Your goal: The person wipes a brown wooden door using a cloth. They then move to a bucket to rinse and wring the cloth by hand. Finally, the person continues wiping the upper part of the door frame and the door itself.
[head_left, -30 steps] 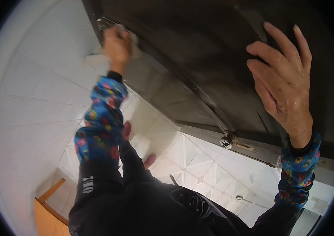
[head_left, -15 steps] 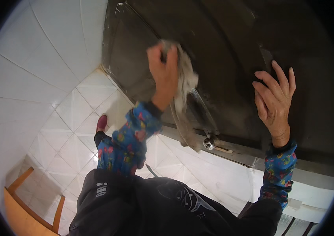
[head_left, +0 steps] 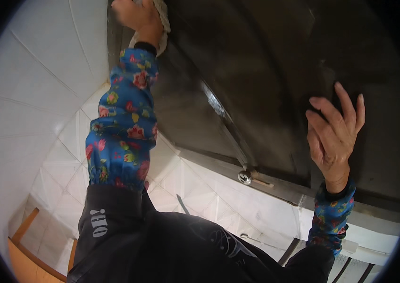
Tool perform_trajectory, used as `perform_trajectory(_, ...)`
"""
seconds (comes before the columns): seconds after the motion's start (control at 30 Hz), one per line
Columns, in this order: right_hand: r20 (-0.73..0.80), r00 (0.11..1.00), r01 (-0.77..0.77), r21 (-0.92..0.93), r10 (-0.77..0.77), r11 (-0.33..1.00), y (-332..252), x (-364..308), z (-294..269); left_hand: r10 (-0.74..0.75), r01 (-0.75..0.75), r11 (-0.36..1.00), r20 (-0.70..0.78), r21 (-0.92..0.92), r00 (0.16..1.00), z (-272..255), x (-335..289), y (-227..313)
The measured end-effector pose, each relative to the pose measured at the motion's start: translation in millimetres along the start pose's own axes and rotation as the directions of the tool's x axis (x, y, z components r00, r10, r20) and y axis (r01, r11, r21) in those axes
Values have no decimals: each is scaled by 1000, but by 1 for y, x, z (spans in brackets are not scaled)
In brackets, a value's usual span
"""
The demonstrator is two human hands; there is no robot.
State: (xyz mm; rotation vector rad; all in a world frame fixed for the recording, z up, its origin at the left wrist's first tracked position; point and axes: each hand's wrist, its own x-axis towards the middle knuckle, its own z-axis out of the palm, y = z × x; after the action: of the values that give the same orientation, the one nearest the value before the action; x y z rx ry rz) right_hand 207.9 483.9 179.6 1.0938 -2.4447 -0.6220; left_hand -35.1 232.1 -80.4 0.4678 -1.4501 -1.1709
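Observation:
My left hand [head_left: 136, 16] reaches up at the top of the view, gripping a whitish cloth [head_left: 162, 19] pressed against a large dark metal panel [head_left: 266, 70], close to its left edge. My right hand [head_left: 334, 134] lies flat on the same panel lower right, fingers spread, holding nothing. Both forearms wear blue flowered sleeve covers [head_left: 124, 122]. A slim metal bar [head_left: 223, 122] runs down the panel to a round silver knob [head_left: 245, 177].
White tiled wall [head_left: 30, 94] fills the left and continues below the panel's steel rim [head_left: 275, 186]. A wooden frame edge [head_left: 25, 226] shows at the lower left. Dark rails [head_left: 289, 252] sit at the lower right.
My left hand with the cloth has moved up and left along the panel, toward its top corner. My right hand has stayed flat on the panel, now sitting lower in the view.

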Motion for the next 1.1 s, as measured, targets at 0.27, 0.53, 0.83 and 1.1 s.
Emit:
perform_trajectory(0.27, -53, 998, 16, 24, -15, 1000, 0, 13, -1, -135, 151, 980, 125, -132, 983, -38, -99, 68)
perform_trajectory(0.53, -15, 1000, 7, 32, -6, 999, 1, 1, 3, -223, 311, 929, 363, -203, 904, -104, -212, 168)
perform_trajectory(0.83, -16, 1000, 11, 2, -11, 1000, 4, -4, 7, -336, 381, 602, 210, -702, 918, -14, -52, 48)
perform_trajectory(1.1, -62, 996, 69, 7, -68, 998, 3, 6, 6, -361, 436, 717, 244, -544, 900, -13, -6, 40)
